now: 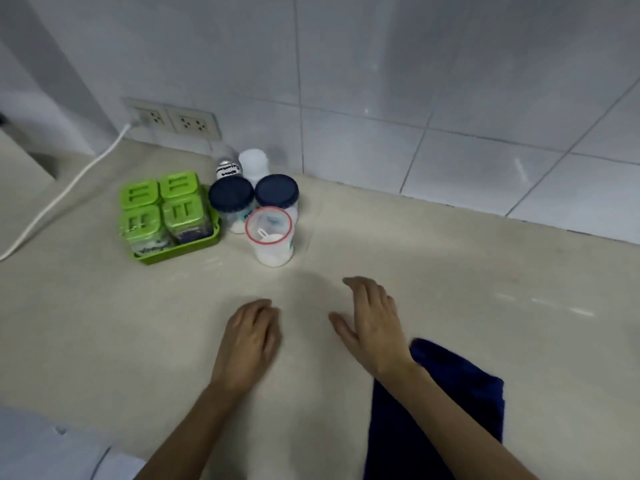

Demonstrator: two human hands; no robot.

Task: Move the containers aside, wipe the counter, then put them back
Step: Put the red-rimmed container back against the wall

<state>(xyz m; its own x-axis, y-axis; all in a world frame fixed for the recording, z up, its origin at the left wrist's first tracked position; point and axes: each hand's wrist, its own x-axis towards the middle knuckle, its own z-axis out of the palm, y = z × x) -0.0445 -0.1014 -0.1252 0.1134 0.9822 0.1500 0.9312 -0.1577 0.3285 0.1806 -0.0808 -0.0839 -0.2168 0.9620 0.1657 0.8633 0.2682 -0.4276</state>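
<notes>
The containers cluster near the back of the counter (pixel 104 306), close to the wall: a green tray (pixel 194 244) holding four square jars with green flip lids (pixel 162 206), and just to its right two round clear jars with dark blue lids (pixel 231 199), a clear open-topped tub with a red rim (pixel 269 237) holding white powder and a small scoop, and behind them a labelled bottle (pixel 227 164) and a white-capped bottle (pixel 254 162). The counter is pale beige stone-like material, smooth and matte, meeting a wall of glossy white tiles (pixel 450 81) with thin grey grout lines. A double wall socket (pixel 173 119) sits low on the tiles, with a white cable (pixel 65 199) trailing from it across the counter to the left. A dark blue cloth (pixel 460 410) lies flat at the front right. Both hands hover empty, well in front of the containers: the left hand (pixel 251 341) with fingers loosely curled downward, the right hand (pixel 372 323) open with fingers spread, its forearm crossing over the cloth.
</notes>
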